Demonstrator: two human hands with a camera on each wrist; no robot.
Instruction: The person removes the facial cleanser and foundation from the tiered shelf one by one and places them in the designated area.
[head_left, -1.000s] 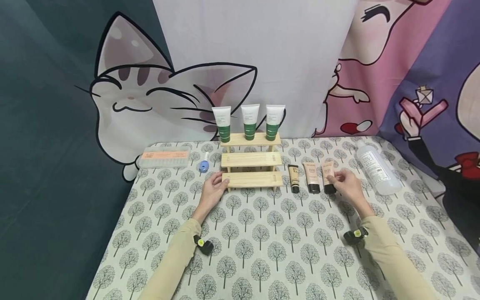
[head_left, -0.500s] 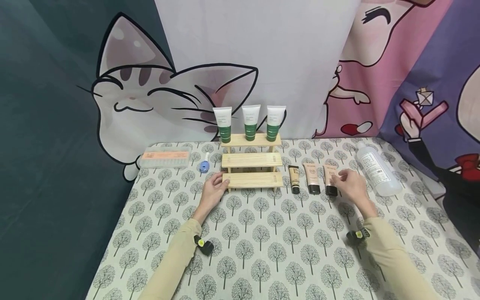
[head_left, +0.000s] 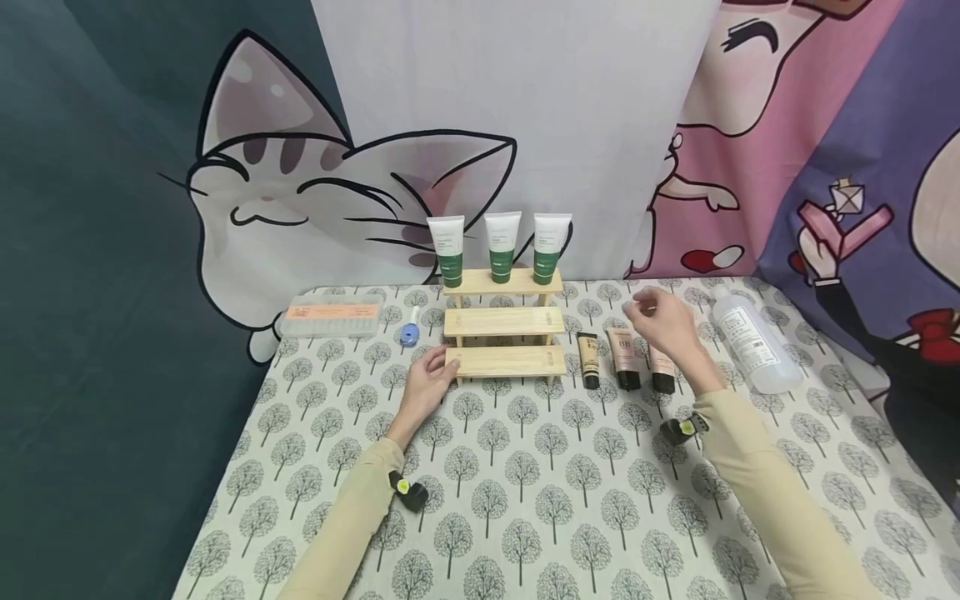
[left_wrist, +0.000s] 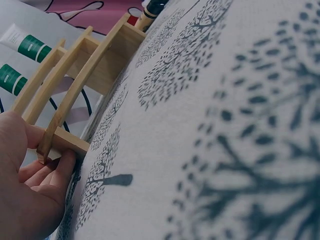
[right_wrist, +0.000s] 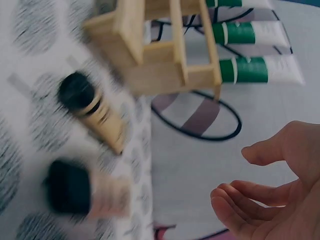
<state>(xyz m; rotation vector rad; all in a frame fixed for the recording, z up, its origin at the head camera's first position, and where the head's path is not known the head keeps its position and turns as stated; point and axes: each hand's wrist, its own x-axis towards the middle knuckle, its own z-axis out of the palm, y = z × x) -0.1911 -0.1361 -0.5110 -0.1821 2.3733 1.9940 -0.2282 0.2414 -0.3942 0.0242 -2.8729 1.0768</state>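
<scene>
A three-tier wooden display rack [head_left: 504, 321] stands at the middle of the table. My left hand [head_left: 427, 385] grips the left end of its bottom shelf, thumb on one side and fingers curled beneath in the left wrist view. Three white-and-green tubes [head_left: 502, 247] stand cap down along the top shelf. My right hand [head_left: 664, 327] hangs raised over the right-hand tubes, holding nothing; the right wrist view shows a gap between its thumb and fingers. Under it lies a pink BB cream tube [head_left: 662, 372], partly hidden. Beside that are another BB cream tube [head_left: 624, 357] and a smaller gold tube [head_left: 588, 360].
At the right lies a large clear bottle [head_left: 757, 340] with a white label. On the left are a transparent plastic case [head_left: 330, 317] with an orange label and a small blue-and-white item [head_left: 409, 332]. A printed curtain [head_left: 585, 125] hangs behind the tree-patterned tablecloth [head_left: 517, 500].
My right hand has let go of the rightmost BB cream tube, which stays on the table, and has risen up and to the left. My left hand keeps its hold on the rack.
</scene>
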